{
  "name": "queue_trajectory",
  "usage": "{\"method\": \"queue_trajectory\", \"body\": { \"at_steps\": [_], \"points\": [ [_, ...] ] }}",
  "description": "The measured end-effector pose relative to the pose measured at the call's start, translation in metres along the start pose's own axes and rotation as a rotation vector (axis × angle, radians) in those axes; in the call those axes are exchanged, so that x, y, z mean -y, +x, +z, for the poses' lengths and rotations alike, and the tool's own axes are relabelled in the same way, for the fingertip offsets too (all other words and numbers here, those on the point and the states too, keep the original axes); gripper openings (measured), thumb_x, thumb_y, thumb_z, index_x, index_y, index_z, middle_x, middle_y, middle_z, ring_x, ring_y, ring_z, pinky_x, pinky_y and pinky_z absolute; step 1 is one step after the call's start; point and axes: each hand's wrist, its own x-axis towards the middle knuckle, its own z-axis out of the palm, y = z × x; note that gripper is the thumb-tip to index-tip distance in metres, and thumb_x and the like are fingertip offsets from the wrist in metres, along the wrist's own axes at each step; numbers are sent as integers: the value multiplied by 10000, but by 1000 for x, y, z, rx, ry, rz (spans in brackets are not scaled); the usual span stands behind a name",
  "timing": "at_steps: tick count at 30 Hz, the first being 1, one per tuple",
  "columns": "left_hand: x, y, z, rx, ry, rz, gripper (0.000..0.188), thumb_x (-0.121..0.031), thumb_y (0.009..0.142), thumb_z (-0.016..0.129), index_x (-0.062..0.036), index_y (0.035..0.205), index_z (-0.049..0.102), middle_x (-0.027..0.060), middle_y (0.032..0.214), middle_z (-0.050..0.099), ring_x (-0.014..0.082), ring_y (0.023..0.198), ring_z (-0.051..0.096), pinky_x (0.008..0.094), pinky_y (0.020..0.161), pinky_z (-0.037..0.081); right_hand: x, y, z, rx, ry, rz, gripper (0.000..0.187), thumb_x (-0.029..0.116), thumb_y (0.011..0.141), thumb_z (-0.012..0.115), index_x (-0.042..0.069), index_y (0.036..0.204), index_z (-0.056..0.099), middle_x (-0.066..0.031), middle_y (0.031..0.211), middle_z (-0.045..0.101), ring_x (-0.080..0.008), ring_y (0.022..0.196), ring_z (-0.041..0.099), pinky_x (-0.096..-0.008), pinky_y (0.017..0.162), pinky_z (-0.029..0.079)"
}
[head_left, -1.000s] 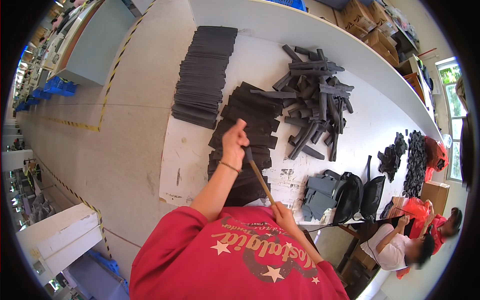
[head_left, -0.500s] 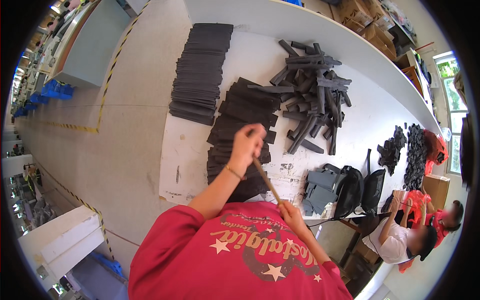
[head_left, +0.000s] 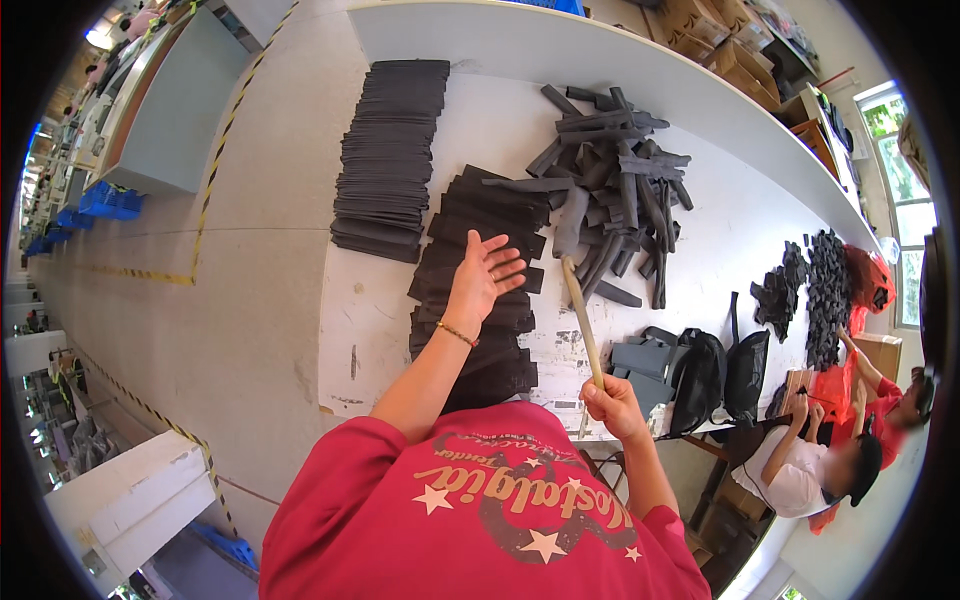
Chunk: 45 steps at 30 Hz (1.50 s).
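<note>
My right hand (head_left: 612,402) grips the near end of a long wooden stick (head_left: 584,322), which slants away over the white table. At its far end is a grey fabric tube (head_left: 570,222), beside the heap; whether the tip sits inside it I cannot tell. My left hand (head_left: 485,277) is open, palm up and fingers spread, with nothing in it. Beneath that hand lies a long row of overlapping black fabric strips (head_left: 475,215). Farther left, flat dark fabric pieces (head_left: 385,160) form a neat row.
A loose heap of dark fabric tubes (head_left: 630,180) lies right of the strips. Grey panels (head_left: 640,365) and black mesh bags (head_left: 700,375) are near the right front edge. A raised white ledge (head_left: 600,50) borders the table's far side. Two people work at the right.
My left hand has come off the stick and opened. My right hand has moved forward and right, and the stick's far end has swung out to the grey tube by the heap.
</note>
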Motion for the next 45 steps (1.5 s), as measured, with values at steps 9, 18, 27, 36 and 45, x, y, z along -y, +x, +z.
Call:
{"method": "queue_trajectory", "body": {
  "at_steps": [9,18,27,36,45],
  "points": [
    [39,21,14,6,-44,-297,588,-422,883,608,9,1223,397,216,988,588,335,827,651,441,728,561,-15,1,7,-147,-128,31,177,201,899,618,29,856,623,68,587,432,-17,468,340,-195,427,257],
    [21,21,-13,-174,205,25,161,-174,912,572,-31,980,605,76,827,638,175,679,642,264,582,524,8,194,6,-635,-588,-435,238,182,811,694,26,963,599,-3,613,485,-96,568,439,-275,530,375],
    [3,27,-13,-87,361,67,246,-251,924,578,-12,975,606,74,801,636,154,684,636,257,599,522,-3,287,-34,-643,-579,-532,269,198,853,660,9,1025,578,-33,570,540,-158,502,527,-311,493,425],
    [24,45,13,152,-25,-340,333,-337,922,581,-20,1024,597,106,954,651,226,854,659,345,741,557,48,178,28,-100,525,-60,109,154,908,607,70,874,546,98,553,293,-19,403,232,-206,369,165],
    [6,20,31,-44,67,8,141,-128,894,617,-28,992,618,86,905,676,192,761,673,311,676,566,38,136,63,-547,-312,-580,78,87,873,650,46,932,621,96,581,371,0,523,278,-200,448,224]
  ]
}}
